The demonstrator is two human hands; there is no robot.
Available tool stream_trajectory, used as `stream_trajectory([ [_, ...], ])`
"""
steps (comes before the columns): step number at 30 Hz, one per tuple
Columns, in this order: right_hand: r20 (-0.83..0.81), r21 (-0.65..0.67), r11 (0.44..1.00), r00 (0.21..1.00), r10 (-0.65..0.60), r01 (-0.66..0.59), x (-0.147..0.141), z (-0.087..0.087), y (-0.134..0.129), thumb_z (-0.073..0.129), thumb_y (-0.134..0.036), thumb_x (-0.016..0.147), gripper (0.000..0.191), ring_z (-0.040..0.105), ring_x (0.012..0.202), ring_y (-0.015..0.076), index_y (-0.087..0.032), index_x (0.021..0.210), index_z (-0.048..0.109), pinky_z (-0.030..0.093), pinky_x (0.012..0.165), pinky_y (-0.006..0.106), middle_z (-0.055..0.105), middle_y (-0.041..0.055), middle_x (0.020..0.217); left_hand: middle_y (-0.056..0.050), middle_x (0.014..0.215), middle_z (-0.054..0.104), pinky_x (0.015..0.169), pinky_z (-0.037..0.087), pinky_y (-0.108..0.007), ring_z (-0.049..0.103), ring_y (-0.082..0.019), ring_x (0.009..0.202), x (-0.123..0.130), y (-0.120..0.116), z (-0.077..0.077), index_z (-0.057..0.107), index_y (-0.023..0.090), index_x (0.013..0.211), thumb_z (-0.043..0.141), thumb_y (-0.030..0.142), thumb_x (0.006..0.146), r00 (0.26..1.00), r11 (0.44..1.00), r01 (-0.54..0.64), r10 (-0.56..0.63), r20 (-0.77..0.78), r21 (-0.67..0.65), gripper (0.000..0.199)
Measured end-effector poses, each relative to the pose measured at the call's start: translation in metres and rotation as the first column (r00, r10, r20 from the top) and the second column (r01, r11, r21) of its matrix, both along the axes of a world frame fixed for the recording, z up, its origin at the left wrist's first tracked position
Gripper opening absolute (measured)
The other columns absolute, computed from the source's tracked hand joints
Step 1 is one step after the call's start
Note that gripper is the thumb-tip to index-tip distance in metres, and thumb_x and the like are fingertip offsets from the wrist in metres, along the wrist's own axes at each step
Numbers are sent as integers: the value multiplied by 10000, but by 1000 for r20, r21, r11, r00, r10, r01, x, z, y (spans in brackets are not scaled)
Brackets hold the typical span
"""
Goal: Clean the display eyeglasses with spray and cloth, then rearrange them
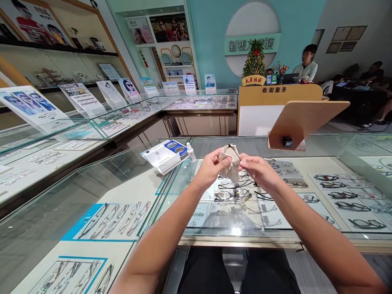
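Note:
Above the glass counter, my left hand [213, 164] grips a beige cloth [230, 173] that is wrapped over part of a pair of glasses. My right hand [256, 166] pinches the dark frame of these glasses [251, 176], and one thin temple hangs down below its fingers. The cloth hides most of the lenses. Behind my left hand, a small white bottle [190, 152] stands on the glass beside a white and blue leaflet [167, 156]. Under the glass, below both hands, lie rows of eyeglasses [232, 196].
A tilted wooden board [306, 120] with a small black device [288, 142] stands at the counter's far right. More glass display cases [122, 183] run along the left, topped with upright picture cards [81, 98]. A person [307, 67] is behind the wooden cashier desk [278, 94].

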State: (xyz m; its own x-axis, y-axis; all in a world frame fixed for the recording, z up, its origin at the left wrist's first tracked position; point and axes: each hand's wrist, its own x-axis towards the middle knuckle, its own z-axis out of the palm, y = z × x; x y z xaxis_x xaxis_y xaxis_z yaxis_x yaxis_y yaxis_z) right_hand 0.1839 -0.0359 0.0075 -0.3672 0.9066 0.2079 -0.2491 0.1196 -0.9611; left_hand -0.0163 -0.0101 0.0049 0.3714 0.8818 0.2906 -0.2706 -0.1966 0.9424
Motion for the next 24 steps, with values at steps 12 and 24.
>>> stream_trajectory([
  [12,9,37,995,996,93,-93,-11,-8,-7,842,-521,859,300,536,1036,223,-238,771,799,413,1003,375,551,53,1086,-6,657,623,570,449,-253,528,-108,565,11,-6,-5,639,168,774,683,779,889,949,950,-312,310,60,26,624],
  [24,-177,8,999,984,34,-33,6,-8,3,800,-452,914,234,593,1218,249,-245,810,766,469,1098,393,658,82,1184,90,462,181,427,110,-251,145,-57,406,-18,13,12,250,234,583,751,614,857,945,962,-232,258,203,-141,686],
])
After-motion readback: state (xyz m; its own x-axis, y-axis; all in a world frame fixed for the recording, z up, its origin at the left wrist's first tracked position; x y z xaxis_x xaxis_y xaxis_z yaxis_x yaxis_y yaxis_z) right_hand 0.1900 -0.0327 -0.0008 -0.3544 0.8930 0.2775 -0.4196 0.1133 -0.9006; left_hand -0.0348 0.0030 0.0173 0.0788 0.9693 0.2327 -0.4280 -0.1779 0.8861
